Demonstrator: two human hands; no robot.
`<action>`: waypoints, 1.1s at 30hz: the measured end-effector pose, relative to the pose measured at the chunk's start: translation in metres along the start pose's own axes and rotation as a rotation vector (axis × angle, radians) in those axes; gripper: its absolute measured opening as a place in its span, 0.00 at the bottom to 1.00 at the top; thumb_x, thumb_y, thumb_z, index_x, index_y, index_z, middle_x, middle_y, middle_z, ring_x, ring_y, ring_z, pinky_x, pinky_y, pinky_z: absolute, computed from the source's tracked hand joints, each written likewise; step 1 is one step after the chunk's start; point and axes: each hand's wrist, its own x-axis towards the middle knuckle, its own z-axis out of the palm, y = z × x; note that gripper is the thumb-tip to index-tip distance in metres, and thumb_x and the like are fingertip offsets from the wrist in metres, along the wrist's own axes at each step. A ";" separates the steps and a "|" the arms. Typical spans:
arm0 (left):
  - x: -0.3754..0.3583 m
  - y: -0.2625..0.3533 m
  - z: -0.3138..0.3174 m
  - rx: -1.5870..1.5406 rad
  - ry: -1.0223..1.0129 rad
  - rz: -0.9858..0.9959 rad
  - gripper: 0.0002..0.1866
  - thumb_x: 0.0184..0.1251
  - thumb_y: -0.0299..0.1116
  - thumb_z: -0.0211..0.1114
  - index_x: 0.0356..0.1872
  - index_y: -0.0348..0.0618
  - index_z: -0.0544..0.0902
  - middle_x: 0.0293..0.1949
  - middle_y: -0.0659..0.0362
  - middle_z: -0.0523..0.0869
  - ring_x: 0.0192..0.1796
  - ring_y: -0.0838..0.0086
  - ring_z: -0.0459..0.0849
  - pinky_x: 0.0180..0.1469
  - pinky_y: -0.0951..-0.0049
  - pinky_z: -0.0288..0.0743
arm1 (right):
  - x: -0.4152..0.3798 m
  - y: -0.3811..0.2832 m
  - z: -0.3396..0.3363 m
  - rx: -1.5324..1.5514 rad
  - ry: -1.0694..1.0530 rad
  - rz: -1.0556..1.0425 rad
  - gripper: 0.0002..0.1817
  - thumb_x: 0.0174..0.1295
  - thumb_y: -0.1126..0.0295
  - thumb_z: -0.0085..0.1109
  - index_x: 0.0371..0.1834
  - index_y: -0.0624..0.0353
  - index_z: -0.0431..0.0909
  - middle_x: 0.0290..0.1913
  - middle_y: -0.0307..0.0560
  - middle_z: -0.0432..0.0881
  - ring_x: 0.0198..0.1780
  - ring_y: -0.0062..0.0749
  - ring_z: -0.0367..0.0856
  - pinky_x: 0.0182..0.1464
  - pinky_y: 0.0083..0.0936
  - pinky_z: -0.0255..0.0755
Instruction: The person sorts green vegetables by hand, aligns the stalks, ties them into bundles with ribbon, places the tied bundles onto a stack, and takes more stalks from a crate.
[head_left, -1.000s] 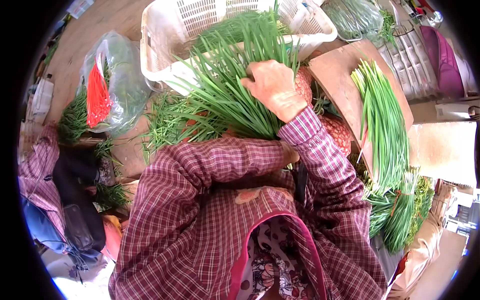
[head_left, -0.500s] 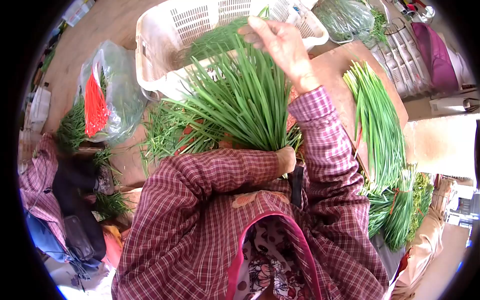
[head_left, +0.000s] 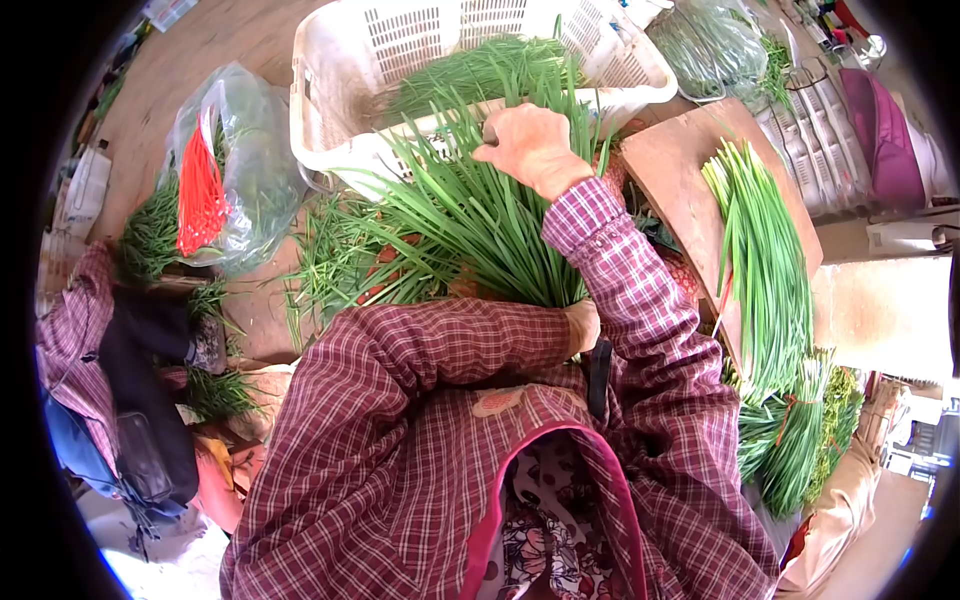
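A large fanned bunch of green garlic chives (head_left: 470,220) spreads out in front of my chest. My left hand (head_left: 583,327) is closed round its lower end, close to my body, with most of the fingers hidden by the sleeve and leaves. Higher up, my right hand (head_left: 532,147) is curled over the upper leaves, back of the hand uppermost, fingers bent down among the blades. Just beyond it stands a white plastic basket (head_left: 335,160) with loose green leaves (head_left: 480,75) inside. Cut leaf scraps (head_left: 340,250) lie to the left of the bunch.
On the right, a board (head_left: 690,150) bears another pile of chives (head_left: 765,260), with a tied bunch (head_left: 800,440) nearer me. Red ties (head_left: 202,195) hang on a clear plastic bag (head_left: 255,170) at left. Another person's plaid sleeve (head_left: 75,340) shows at the left edge.
My right hand has come down from above the leaf tips and closed over the upper leaves. My left hand keeps its hold on the base. The view has shifted slightly.
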 end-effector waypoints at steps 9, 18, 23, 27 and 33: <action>-0.051 0.010 -0.027 1.419 -0.471 1.130 0.22 0.70 0.38 0.50 0.62 0.48 0.77 0.65 0.56 0.75 0.69 0.66 0.68 0.71 0.65 0.59 | -0.002 0.011 0.034 0.316 0.636 -0.231 0.10 0.56 0.57 0.65 0.31 0.51 0.84 0.27 0.45 0.84 0.30 0.41 0.84 0.33 0.36 0.78; -0.250 0.095 0.019 2.423 -0.235 1.458 0.11 0.63 0.38 0.64 0.43 0.46 0.84 0.28 0.60 0.85 0.27 0.73 0.83 0.26 0.68 0.77 | -0.038 0.069 -0.113 0.419 0.728 -0.054 0.22 0.58 0.50 0.62 0.47 0.55 0.82 0.39 0.51 0.86 0.44 0.44 0.84 0.48 0.42 0.77; -0.351 0.167 0.048 0.949 -0.427 1.416 0.11 0.54 0.30 0.69 0.39 0.40 0.82 0.34 0.61 0.84 0.34 0.77 0.82 0.39 0.76 0.78 | -0.103 0.111 -0.111 1.433 0.572 -0.477 0.62 0.52 0.45 0.69 0.77 0.60 0.33 0.73 0.71 0.54 0.71 0.55 0.61 0.72 0.50 0.56; -0.401 0.171 0.099 0.944 -0.517 1.924 0.20 0.51 0.40 0.74 0.42 0.40 0.82 0.38 0.60 0.83 0.37 0.76 0.83 0.44 0.73 0.79 | -0.117 0.069 -0.116 1.210 0.680 -0.568 0.73 0.37 0.44 0.79 0.77 0.62 0.32 0.74 0.68 0.51 0.75 0.54 0.53 0.74 0.48 0.53; -0.409 0.174 0.190 0.640 -1.072 1.937 0.11 0.61 0.31 0.67 0.41 0.37 0.81 0.38 0.57 0.82 0.43 0.72 0.81 0.53 0.69 0.77 | -0.185 0.120 -0.191 0.463 1.089 -0.224 0.53 0.37 0.55 0.79 0.69 0.58 0.60 0.49 0.59 0.80 0.49 0.46 0.83 0.54 0.34 0.77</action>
